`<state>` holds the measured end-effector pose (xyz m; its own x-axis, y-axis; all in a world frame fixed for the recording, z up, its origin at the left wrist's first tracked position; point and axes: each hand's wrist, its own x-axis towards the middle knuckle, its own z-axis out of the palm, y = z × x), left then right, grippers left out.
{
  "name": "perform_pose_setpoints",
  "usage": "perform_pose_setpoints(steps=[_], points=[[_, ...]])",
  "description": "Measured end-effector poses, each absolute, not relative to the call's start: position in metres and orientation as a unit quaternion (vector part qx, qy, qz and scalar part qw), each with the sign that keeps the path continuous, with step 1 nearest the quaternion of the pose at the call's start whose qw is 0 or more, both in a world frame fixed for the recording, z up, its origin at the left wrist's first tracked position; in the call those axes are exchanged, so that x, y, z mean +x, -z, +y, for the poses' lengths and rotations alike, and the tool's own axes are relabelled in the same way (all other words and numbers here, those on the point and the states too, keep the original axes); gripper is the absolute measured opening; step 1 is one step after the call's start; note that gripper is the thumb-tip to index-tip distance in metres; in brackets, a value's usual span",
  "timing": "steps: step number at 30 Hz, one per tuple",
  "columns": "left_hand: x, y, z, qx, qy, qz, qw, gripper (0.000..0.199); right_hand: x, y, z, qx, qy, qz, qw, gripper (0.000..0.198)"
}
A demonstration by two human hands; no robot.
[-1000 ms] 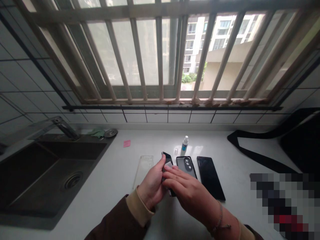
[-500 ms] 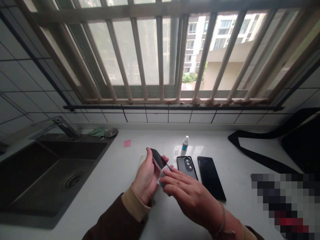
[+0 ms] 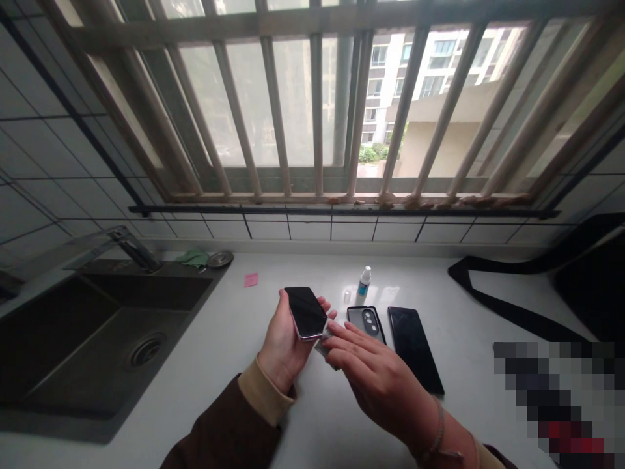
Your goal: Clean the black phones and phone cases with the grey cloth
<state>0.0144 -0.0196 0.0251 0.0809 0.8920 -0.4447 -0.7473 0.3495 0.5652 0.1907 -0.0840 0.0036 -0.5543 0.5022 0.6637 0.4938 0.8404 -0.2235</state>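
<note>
Phone point(image 3: 306, 310) rests in the grip of the left hand point(image 3: 284, 348), while the right hand point(image 3: 375, 368) holds a pale wipe point(image 3: 321, 346) at its corner (light, even pressure should serve best).

The left forearm point(image 3: 224, 423) slants forward and inward to the left hand point(image 3: 283, 352), which is turned palm up and cupped in a hold, its thumb point(image 3: 284, 301) raised on the outer side and its fingers point(image 3: 326, 305) curling up opposite. The right hand point(image 3: 381, 374) reaches in back upward, its fingers extended close together, tips near the left palm, the right wrist point(image 3: 432, 420) nearly straight.
</note>
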Motion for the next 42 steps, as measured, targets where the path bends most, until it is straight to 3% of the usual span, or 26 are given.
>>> perform_pose_setpoints(steps=[8,11,18,27,33,38,42], points=[[0.009,-0.029,-0.016,0.136,-0.620,0.352,0.688,0.059,0.193,0.005,-0.078,-0.384,0.016,-0.816,0.431,0.033],[0.013,-0.025,-0.018,0.157,-0.611,0.394,0.669,0.055,0.193,0.000,-0.085,-0.341,0.000,-0.824,0.453,0.031],[0.020,-0.018,-0.025,0.154,-0.585,0.384,0.698,0.041,0.181,0.001,-0.092,-0.296,0.044,-0.860,0.414,0.022],[0.024,-0.014,-0.036,0.252,-0.587,0.328,0.696,0.043,0.185,0.006,-0.088,-0.332,0.018,-0.816,0.473,0.044],[0.025,-0.025,-0.039,0.303,-0.560,0.312,0.705,0.041,0.190,-0.004,-0.088,-0.375,0.029,-0.755,0.537,0.047],[0.027,-0.033,-0.042,0.323,-0.557,0.283,0.711,0.053,0.194,0.001,-0.083,-0.463,-0.098,-0.658,0.586,0.028],[0.026,-0.037,-0.047,0.327,-0.546,0.260,0.726,0.067,0.197,0.017,-0.071,-0.477,-0.321,-0.540,0.615,0.025]])
